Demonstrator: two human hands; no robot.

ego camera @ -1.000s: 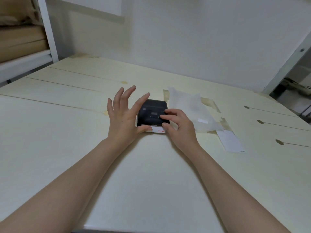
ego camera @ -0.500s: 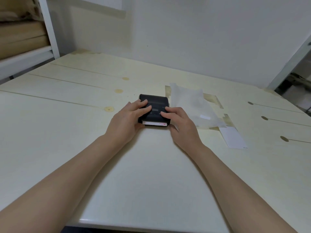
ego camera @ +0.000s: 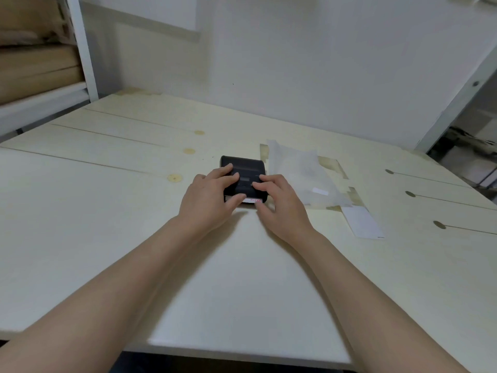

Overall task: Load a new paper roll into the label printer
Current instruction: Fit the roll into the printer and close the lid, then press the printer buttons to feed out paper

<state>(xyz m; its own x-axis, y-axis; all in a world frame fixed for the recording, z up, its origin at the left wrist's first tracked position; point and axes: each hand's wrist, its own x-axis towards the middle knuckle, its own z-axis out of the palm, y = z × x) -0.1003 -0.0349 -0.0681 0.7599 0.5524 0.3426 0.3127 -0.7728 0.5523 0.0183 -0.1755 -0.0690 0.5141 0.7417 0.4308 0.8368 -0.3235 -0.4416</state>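
Observation:
A small black label printer (ego camera: pixel 247 169) lies flat on the pale wooden table (ego camera: pixel 107 211), lid down. A white strip of paper with red print (ego camera: pixel 252 201) sticks out of its near edge. My left hand (ego camera: pixel 208 199) grips the printer's left side, fingers laid over the top and thumb at the near edge. My right hand (ego camera: pixel 279 201) rests on the right side, fingertips pressing on the lid and thumb by the paper strip. No separate paper roll is visible.
A translucent white wrapper (ego camera: pixel 301 176) lies just right of the printer, and a white paper slip (ego camera: pixel 363 222) sits nearer the right edge. Brown tape patches (ego camera: pixel 332 164) mark the table. A white shelf with cardboard (ego camera: pixel 40 74) stands at far left.
My left hand, spread open beside the printer a second ago, came down and closed over its left side. My right hand stayed on the lid. The printer kept its place.

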